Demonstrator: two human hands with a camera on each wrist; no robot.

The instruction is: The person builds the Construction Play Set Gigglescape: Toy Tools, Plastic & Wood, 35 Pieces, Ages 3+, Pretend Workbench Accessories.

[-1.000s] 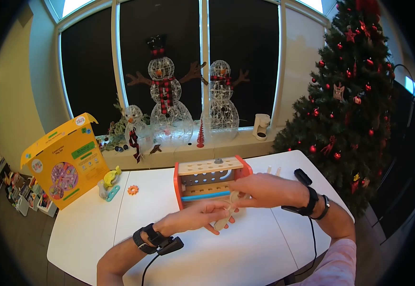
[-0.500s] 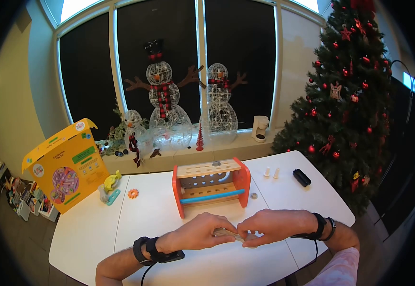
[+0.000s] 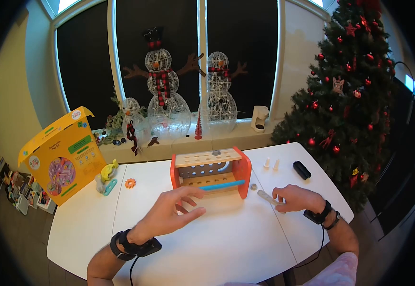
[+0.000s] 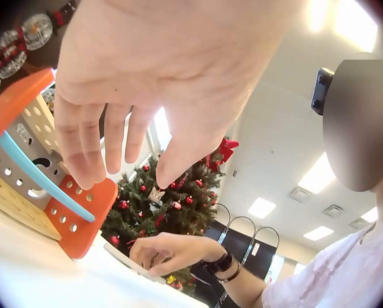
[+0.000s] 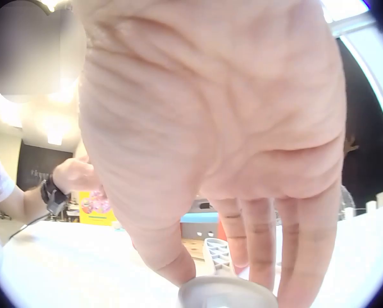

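Beyond the hands stands a wooden toy toolbox with red-orange end panels (image 3: 243,174) and a blue bar (image 3: 222,185). In front of its left half my left hand (image 3: 169,214) hovers, fingers spread and holding nothing; the left wrist view shows the same bare palm (image 4: 159,70). Right of the toolbox, my right hand (image 3: 299,198) pinches one end of a pale grey flat tool (image 3: 266,197) low over the table. In the right wrist view its rounded end (image 5: 226,295) shows between thumb and fingers. A small grey nut (image 3: 253,187) lies beside the toolbox's right panel.
Two pale pegs (image 3: 266,163) and a black object (image 3: 302,170) are at the table's back right. To the left lie an orange gear (image 3: 130,183), a teal piece (image 3: 110,187) and a yellow piece (image 3: 108,170), near an upright yellow box (image 3: 62,159).
The hands have parted. My left hand let go of the grey tool and moved left and up; my right hand carried it to the right, beside the toolbox.
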